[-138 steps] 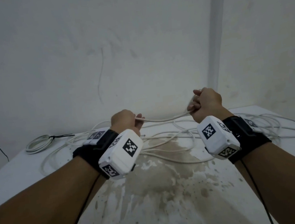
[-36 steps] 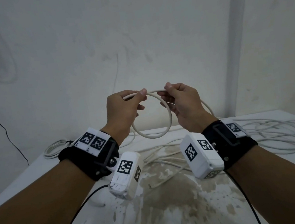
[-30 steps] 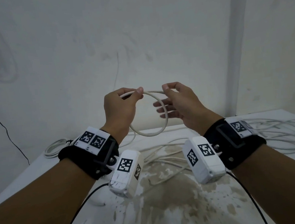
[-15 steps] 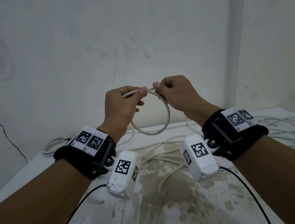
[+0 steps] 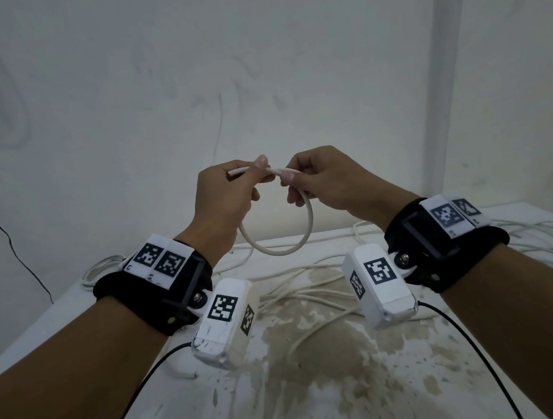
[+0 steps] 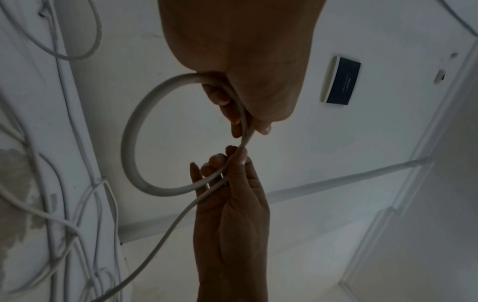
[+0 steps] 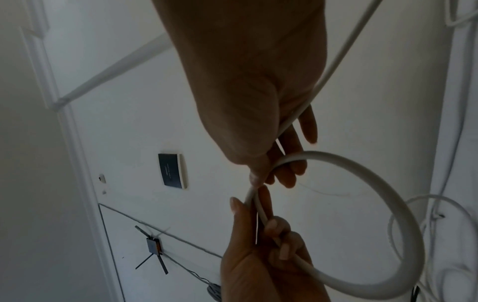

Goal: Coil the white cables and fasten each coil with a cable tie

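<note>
White plaster wall (image 5: 251, 57) behind, a stained white table (image 5: 306, 395) below, and both hands raised between them.

At the fingertips: the left hand (image 5: 222, 198) pinches the white cable (image 5: 279, 248) between thumb and forefinger near its free end, which pokes out just left of the thumb, while the other fingers curl round the strand below. The right hand (image 5: 327, 183) pinches the same cable right beside it, so the two thumbs are nearly touching. A second ago the right hand was opened, fingers spread, away from the strand; half a second ago it had closed on it again, and now it has come in tight against the left. Between the two grips one round loop hangs down, clear of the table — about the same size as before, perhaps slightly snugger.

From the left wrist view, the strand runs on past the right hand's fingers (image 6: 222, 167) and trails down to the loose cable (image 5: 547, 240) heaped on the table, so I judge that the first turn is just closed and nearly the whole length is left to gather. Next the right hand will probably have to slide out along the trailing strand for a second turn.

Farther out, a finished coil (image 5: 102, 268) lies at the table's far left edge; its tie cannot be made out here.
</note>
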